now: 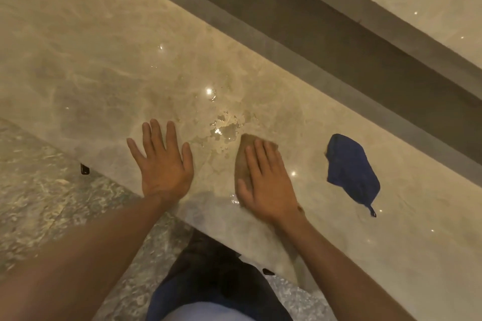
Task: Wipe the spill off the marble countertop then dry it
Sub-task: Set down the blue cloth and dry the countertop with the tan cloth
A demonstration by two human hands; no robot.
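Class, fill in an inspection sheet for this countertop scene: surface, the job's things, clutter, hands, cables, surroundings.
Surface: glossy beige marble countertop, wet patch of spilled liquid between the hands.
Job's things: tan wiping cloth under the right hand; dark blue cloth with a hanging loop lying apart to its right.
Clutter: nothing seen.
Hands: left hand flat on the marble, fingers spread; right hand pressing flat on the tan cloth.
Cables: nothing seen.
Surroundings: dark recessed strip behind the counter; speckled floor below.

The right hand (pixel 263 180) hides most of the motion-blurred brown cloth (pixel 242 161); both forearms are cut off below.
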